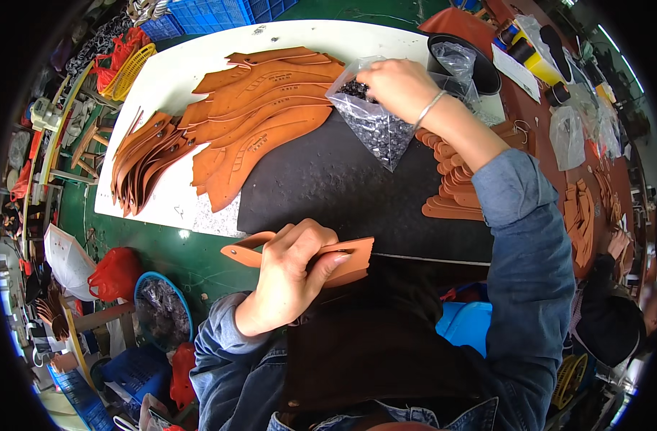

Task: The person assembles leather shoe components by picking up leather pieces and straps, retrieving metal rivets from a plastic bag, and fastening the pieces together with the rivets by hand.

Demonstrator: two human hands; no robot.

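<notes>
The left hand (pixel 289 269) grips a folded tan leather strap (pixel 353 262); the right hand (pixel 400 86) dips into a clear plastic bag (pixel 382 136), fingertips hidden, hold unclear. Stacked leather pieces (pixel 271 111) bear tiny, unreadable dark marks.

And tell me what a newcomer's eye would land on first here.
First, the fanned rows of orange-brown leather-like pieces on the white tabletop, left of centre. Next, the right hand at the mouth of a clear bag of small dark bits, toward the table's far side. Then the left hand, gripping a tan piece by the near edge.
</notes>
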